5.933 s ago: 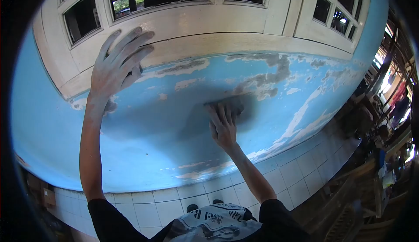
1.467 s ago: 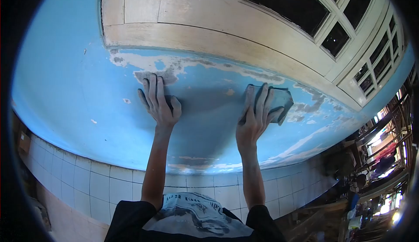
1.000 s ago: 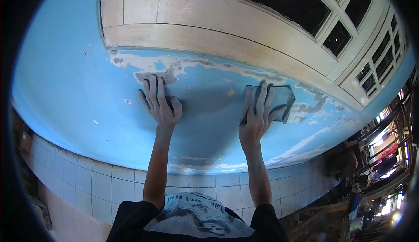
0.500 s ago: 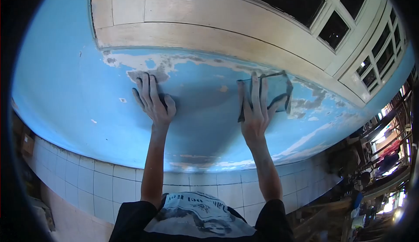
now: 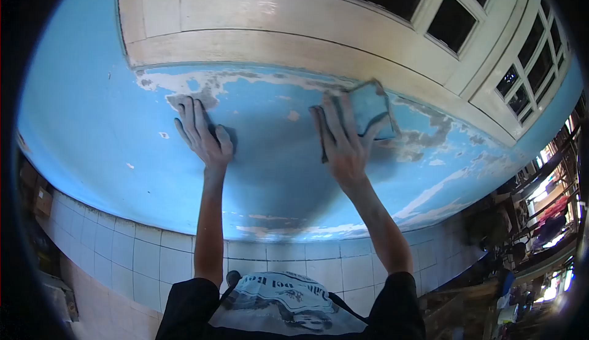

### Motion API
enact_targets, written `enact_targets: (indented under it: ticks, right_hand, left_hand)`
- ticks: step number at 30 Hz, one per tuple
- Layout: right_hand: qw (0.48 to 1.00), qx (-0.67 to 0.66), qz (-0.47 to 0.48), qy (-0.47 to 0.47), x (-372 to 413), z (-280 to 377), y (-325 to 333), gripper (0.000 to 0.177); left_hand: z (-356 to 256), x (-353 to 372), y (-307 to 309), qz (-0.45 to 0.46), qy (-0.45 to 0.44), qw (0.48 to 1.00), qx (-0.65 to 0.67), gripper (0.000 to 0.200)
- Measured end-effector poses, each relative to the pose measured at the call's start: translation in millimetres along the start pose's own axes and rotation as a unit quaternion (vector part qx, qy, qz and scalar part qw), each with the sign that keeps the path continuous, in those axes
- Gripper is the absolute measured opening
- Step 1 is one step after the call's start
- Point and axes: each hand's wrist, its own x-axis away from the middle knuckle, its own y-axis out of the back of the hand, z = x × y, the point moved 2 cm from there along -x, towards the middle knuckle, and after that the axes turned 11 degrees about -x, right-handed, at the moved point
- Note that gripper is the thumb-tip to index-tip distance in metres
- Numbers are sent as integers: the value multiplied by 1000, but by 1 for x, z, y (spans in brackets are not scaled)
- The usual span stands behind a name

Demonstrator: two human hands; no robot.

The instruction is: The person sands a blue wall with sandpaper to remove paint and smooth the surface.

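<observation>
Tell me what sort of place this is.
Probably a wall of an old house or workshop building: a blue wall with flaking paint, a cream wooden window frame above it, white tiles along its foot. The right hand holds a grey sheet against it.

Above you runs a cream window frame (image 5: pixel 294 39), its sill worn and smudged, with dark panes (image 5: pixel 451 21) set in it towards your right. Below you lies a band of white tiles (image 5: pixel 123 254), several rows deep. At your far left a cardboard box (image 5: pixel 43 200) sits by the tiles. At your far right stands a cluttered rack (image 5: pixel 540 217) with red cloth on it, too blurred to tell more.
</observation>
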Motion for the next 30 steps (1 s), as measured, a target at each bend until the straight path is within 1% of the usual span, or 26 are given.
enact_targets:
  ticks: [1,3,4,6,7,9,10,12,13,15,17,19,20,22,23,25,26,28,30]
  right_hand:
    - [1000,-1,5,0,7,-4,3,34]
    - [998,-53,4,-22,11,-11,1,34]
    - [998,-60,-2,-17,12,-10,-4,34]
    - [997,-40,-56,-15,15,-14,-9,35]
    - [998,-40,-54,-22,9,-11,-7,35]
    - [998,-50,-29,34,-17,0,-5,35]
    - [997,-57,-32,35,-14,-1,-3,35]
    - [996,-89,12,17,-5,-10,1,35]
    - [995,-95,7,20,6,-13,0,35]
    - [994,-93,-47,-19,25,-23,-10,36]
    - [995,-87,-36,-13,17,-19,-4,35]
    - [994,-99,24,26,-1,-12,2,33]
    - [995,-97,20,22,1,-15,2,33]
    - [985,-93,53,137,12,-18,-1,35]
    - [986,-91,49,134,25,-24,-2,35]
    - [992,-99,40,67,56,-41,-1,39]
    - [992,-95,34,69,60,-45,1,39]
    - [989,-129,65,9,69,-50,3,40]
    - [989,-136,56,-13,69,-42,0,39]
  left_hand:
    - [-1,0,2,-3,-1,1000,8,58]
    - [0,0,6,-13,-2,1000,2,58]
    - [1,2,6,-11,2,1000,11,58]
    - [1,0,4,-8,7,1000,15,59]
    - [0,0,4,-3,2,1000,18,59]
    - [0,-1,4,-11,3,1000,10,60]
    - [0,1,5,-11,1,1000,3,60]
    - [3,0,3,-12,-7,1000,17,60]
    - [4,1,5,-15,-8,1000,9,60]
    - [2,-1,4,-9,-5,1000,20,59]
    - [2,3,6,2,-7,1000,20,59]
    - [3,0,4,-5,-10,1000,11,59]
    - [3,-1,2,-7,-14,1000,13,59]
    - [4,0,3,-2,-13,1000,7,59]
    - [4,1,5,-5,-17,1000,9,59]
    - [3,0,4,-2,-12,1000,6,59]
    - [2,-1,4,-9,-14,1000,7,59]
    - [2,0,5,0,-10,1000,2,59]
    - [2,1,6,3,-18,1000,2,60]
